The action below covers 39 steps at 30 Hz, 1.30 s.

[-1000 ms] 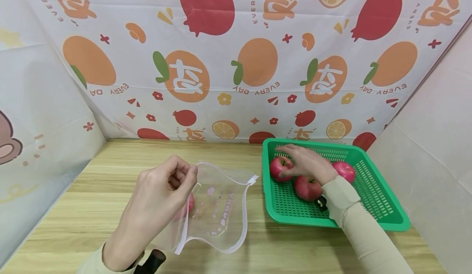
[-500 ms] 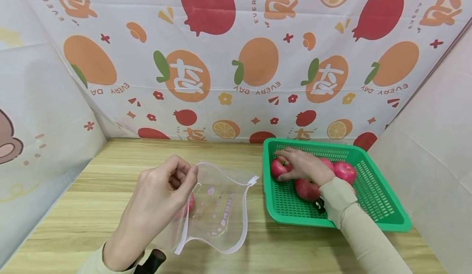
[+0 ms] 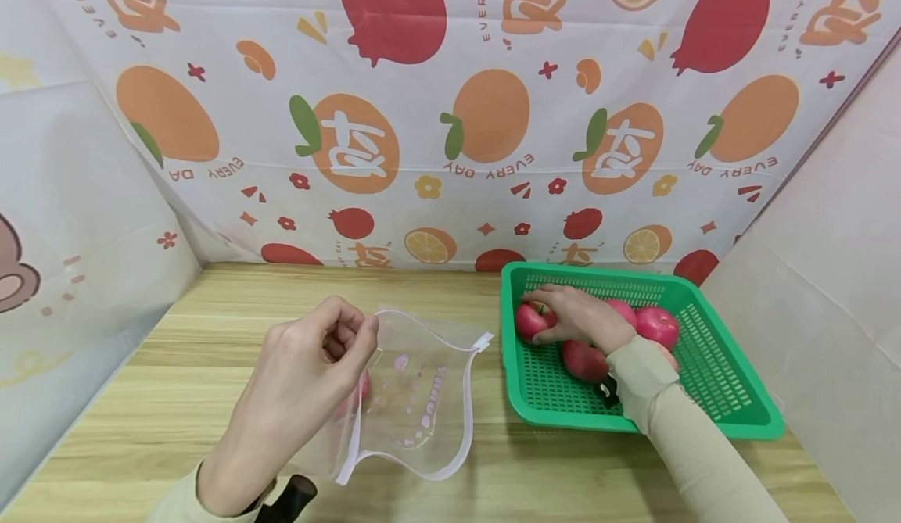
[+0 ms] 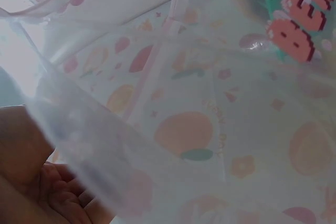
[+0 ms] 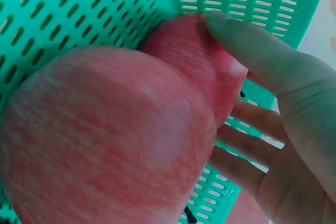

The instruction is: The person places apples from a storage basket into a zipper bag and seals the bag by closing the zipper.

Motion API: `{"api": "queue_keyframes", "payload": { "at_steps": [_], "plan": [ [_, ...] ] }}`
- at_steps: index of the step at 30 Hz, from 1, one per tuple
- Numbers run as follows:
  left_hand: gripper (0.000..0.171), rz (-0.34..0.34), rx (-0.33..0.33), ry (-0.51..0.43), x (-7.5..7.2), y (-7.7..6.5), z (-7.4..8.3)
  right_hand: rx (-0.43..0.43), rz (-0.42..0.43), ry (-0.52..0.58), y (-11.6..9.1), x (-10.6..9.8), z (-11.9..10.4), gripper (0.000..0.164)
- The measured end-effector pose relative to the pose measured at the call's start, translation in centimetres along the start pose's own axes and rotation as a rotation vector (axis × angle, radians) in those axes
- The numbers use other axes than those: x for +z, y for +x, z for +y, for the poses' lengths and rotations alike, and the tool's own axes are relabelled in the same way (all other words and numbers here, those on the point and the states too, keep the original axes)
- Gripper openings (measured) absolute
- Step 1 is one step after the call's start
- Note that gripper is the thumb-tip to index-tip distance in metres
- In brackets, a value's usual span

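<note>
My left hand [image 3: 292, 394] pinches the rim of a clear zip bag [image 3: 450, 398] with a white edge and slider. The bag's mouth gapes, and a red apple [image 3: 364, 385] shows through its plastic. In the left wrist view the bag film [image 4: 105, 145] covers most of the picture, with curled fingers [image 4: 58, 192] at lower left. On the right, my right hand [image 3: 580, 316] grips a red apple [image 3: 531, 322] in the left part of a green basket [image 3: 577, 423]. The right wrist view shows thumb and fingers around that apple [image 5: 184, 51], behind a bigger-looking near apple [image 5: 105, 140].
More apples lie in the basket: one [image 3: 584, 361] just below the right hand and another [image 3: 657, 326] to its right. A wooden table [image 3: 211, 327] carries everything. A fruit-print cloth [image 3: 436, 148] rises behind it, and pale walls [image 3: 831, 288] flank both sides.
My right hand has settled lower onto the left apple, its thumb and fingers closing around it. The left hand and the bag have stayed nearly still.
</note>
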<state>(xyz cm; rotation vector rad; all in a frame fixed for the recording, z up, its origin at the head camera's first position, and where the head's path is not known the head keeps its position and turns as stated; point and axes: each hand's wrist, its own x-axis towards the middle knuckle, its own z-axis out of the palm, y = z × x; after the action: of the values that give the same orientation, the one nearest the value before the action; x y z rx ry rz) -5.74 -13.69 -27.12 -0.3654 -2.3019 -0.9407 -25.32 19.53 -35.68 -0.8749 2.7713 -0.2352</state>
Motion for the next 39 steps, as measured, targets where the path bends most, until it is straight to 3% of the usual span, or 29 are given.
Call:
{"api": "queue_keyframes", "payload": {
  "at_steps": [27,39],
  "plan": [
    [0.020,0.002,0.014,-0.001,0.11,-0.08,0.04,0.046,-0.028,0.074,0.09,-0.09,-0.80,0.064],
    [0.020,0.000,0.013,-0.005,0.26,-0.17,-0.09,0.042,-0.029,0.080,0.08,0.22,-0.58,0.072]
  ]
}}
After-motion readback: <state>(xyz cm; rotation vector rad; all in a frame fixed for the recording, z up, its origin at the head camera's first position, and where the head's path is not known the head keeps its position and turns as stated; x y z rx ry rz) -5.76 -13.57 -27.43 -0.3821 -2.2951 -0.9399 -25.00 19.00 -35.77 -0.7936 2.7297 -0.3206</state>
